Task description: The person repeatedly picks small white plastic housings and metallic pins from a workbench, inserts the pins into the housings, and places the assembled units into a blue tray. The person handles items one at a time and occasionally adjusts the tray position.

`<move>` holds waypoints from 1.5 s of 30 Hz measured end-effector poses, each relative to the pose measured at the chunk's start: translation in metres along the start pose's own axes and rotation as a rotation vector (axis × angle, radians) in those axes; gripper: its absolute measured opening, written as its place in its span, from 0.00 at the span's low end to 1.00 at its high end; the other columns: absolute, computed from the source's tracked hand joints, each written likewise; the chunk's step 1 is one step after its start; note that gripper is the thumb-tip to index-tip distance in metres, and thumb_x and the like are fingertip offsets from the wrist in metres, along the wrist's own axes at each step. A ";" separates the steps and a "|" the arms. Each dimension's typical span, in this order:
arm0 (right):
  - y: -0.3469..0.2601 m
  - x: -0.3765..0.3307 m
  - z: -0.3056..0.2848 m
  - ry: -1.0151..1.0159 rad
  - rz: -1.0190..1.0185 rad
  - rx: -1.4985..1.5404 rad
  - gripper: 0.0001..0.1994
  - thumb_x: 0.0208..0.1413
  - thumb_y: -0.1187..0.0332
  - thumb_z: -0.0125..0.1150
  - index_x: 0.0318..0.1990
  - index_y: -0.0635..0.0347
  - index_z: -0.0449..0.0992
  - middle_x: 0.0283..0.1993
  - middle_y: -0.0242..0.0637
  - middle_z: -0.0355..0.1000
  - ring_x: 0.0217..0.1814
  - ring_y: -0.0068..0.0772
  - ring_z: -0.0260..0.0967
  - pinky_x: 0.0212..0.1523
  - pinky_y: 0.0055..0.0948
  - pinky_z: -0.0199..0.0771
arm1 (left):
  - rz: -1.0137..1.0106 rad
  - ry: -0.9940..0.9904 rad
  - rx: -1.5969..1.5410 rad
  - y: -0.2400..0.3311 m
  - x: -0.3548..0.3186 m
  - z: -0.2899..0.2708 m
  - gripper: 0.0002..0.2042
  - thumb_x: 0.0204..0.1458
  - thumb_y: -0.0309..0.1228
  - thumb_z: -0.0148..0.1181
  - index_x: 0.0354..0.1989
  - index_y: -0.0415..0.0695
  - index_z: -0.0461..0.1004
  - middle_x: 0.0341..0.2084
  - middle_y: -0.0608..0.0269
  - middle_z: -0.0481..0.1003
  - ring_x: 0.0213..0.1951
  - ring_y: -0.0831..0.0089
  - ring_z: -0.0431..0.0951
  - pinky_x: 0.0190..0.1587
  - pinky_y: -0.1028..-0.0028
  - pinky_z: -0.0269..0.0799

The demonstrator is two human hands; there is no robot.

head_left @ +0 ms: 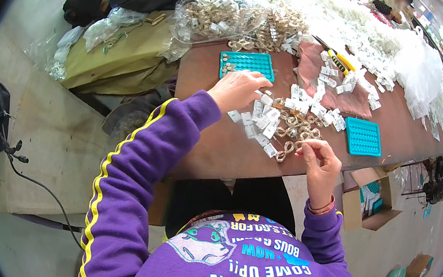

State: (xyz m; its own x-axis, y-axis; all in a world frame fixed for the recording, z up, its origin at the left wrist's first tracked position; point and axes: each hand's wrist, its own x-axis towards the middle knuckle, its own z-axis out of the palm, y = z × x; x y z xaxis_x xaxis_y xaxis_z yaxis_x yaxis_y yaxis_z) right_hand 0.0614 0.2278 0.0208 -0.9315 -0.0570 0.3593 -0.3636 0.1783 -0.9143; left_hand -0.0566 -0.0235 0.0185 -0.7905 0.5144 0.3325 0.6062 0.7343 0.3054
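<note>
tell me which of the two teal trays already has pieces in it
The teal tray by the left hand, at the table's far left: a few small pieces sit in its left corner. The other teal tray, right of the pile, looks empty.

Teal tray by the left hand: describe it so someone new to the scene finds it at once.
Start at the brown table and follow the purple sleeve to the left hand. Just beyond its fingertips lies a flat teal tray with a grid of small pockets. A second teal tray sits off to the right near the table edge; the one meant is farther away, next to the clear bag of parts.
</note>
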 end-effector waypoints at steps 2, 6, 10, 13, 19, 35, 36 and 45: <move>-0.002 0.002 0.002 -0.036 -0.020 -0.025 0.03 0.57 0.76 0.61 0.36 0.68 0.77 0.31 0.36 0.76 0.31 0.22 0.74 0.35 0.21 0.74 | -0.009 -0.079 0.054 -0.002 0.008 0.006 0.14 0.46 0.26 0.63 0.44 0.48 0.76 0.40 0.61 0.77 0.44 0.58 0.77 0.45 0.61 0.74; -0.004 0.031 -0.002 -0.125 -0.174 -0.265 0.04 0.51 0.77 0.64 0.35 0.65 0.78 0.32 0.41 0.76 0.29 0.31 0.74 0.33 0.26 0.73 | -0.036 -0.015 -0.047 -0.006 0.002 0.007 0.11 0.47 0.26 0.63 0.40 0.46 0.75 0.36 0.59 0.75 0.41 0.57 0.78 0.43 0.61 0.74; 0.005 0.086 0.008 -0.213 -0.389 -0.532 0.04 0.53 0.71 0.62 0.34 0.60 0.78 0.32 0.41 0.75 0.33 0.42 0.74 0.33 0.35 0.73 | 0.014 0.093 0.008 -0.008 -0.014 -0.004 0.09 0.49 0.26 0.62 0.39 0.46 0.75 0.31 0.60 0.73 0.35 0.60 0.77 0.38 0.66 0.75; 0.018 0.126 0.029 -0.347 -0.436 -0.700 0.08 0.52 0.64 0.64 0.34 0.58 0.77 0.34 0.40 0.74 0.39 0.44 0.73 0.39 0.41 0.72 | 0.033 0.218 0.018 -0.006 -0.024 -0.019 0.07 0.48 0.25 0.61 0.36 0.46 0.75 0.31 0.60 0.71 0.35 0.60 0.77 0.39 0.65 0.75; 0.044 0.160 0.065 -0.510 -0.396 -0.901 0.10 0.49 0.61 0.65 0.32 0.57 0.78 0.33 0.40 0.74 0.41 0.45 0.73 0.41 0.43 0.72 | -0.150 0.357 -0.199 0.013 -0.048 -0.039 0.03 0.48 0.27 0.63 0.30 0.42 0.78 0.28 0.58 0.74 0.31 0.63 0.78 0.35 0.68 0.74; 0.018 0.164 0.022 -0.435 0.282 0.696 0.17 0.67 0.62 0.50 0.59 0.58 0.68 0.50 0.43 0.76 0.52 0.32 0.74 0.50 0.28 0.74 | -0.398 0.296 -0.681 0.066 -0.092 -0.043 0.09 0.53 0.22 0.62 0.43 0.39 0.80 0.29 0.70 0.72 0.34 0.83 0.72 0.37 0.81 0.69; 0.019 0.164 0.023 -0.405 0.236 0.744 0.17 0.66 0.62 0.51 0.59 0.58 0.68 0.50 0.43 0.76 0.52 0.32 0.74 0.49 0.28 0.74 | -0.374 0.318 -0.703 0.067 -0.093 -0.043 0.10 0.53 0.22 0.62 0.43 0.39 0.81 0.29 0.70 0.71 0.34 0.83 0.72 0.38 0.81 0.69; 0.034 0.186 0.006 -0.294 -0.061 0.283 0.14 0.62 0.68 0.57 0.51 0.66 0.75 0.47 0.41 0.77 0.50 0.26 0.74 0.54 0.27 0.71 | -0.549 0.265 -1.214 0.076 -0.102 -0.032 0.07 0.57 0.26 0.60 0.41 0.36 0.78 0.32 0.70 0.75 0.33 0.84 0.72 0.38 0.81 0.68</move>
State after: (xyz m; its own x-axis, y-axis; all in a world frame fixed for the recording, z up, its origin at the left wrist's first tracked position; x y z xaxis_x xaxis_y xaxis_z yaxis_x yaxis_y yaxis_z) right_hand -0.1246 0.2171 0.0551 -0.8572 -0.3446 0.3828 -0.3686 -0.1088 -0.9232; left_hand 0.0732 -0.0340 0.0362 -0.9960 0.0830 0.0331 0.0243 -0.1051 0.9942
